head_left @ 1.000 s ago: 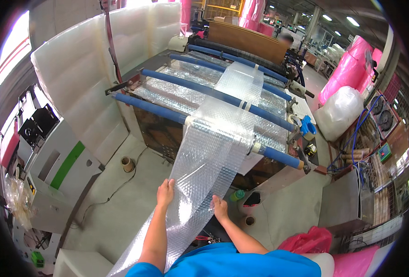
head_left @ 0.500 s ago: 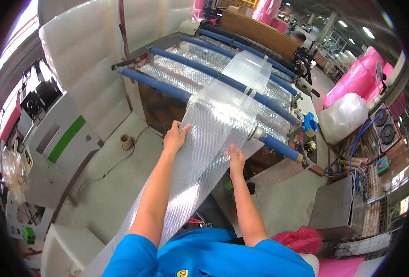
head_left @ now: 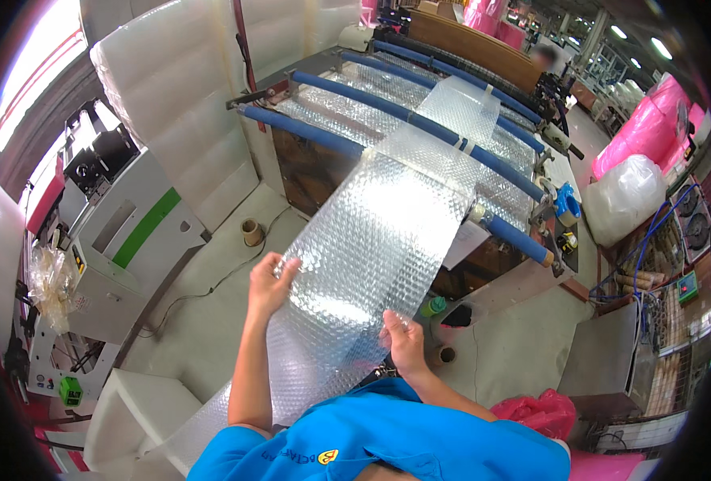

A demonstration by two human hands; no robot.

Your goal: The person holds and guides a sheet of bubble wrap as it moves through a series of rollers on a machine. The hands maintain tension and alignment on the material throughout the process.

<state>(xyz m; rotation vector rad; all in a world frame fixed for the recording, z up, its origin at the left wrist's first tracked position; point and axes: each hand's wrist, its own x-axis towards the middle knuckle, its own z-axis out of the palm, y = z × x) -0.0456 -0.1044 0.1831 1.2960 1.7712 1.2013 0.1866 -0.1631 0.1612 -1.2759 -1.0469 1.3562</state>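
A long clear sheet of bubble wrap (head_left: 369,240) comes over the blue rollers (head_left: 427,127) of a machine and slopes down toward my body. Its lower part trails off past my left forearm to the lower left. My left hand (head_left: 270,285) is closed on the sheet's left edge, thumb on top and the other fingers partly hidden. On the right edge, somewhat nearer to my body, my right hand (head_left: 403,343) pinches the wrap. Between the hands the sheet is stretched fairly flat, with bright glare on the bubbles.
A blue tape roll (head_left: 566,206) lies at the machine's right side. A cardboard core (head_left: 252,232) stands on the floor to the left, with a cable beside it. Further left is a white and green machine (head_left: 143,232). Pink rolls (head_left: 642,124) stand at the far right.
Both hands have come down toward my body, drawing the bubble wrap with them. The sheet between hands and rollers is now longer and flatter. My view has shifted slightly.
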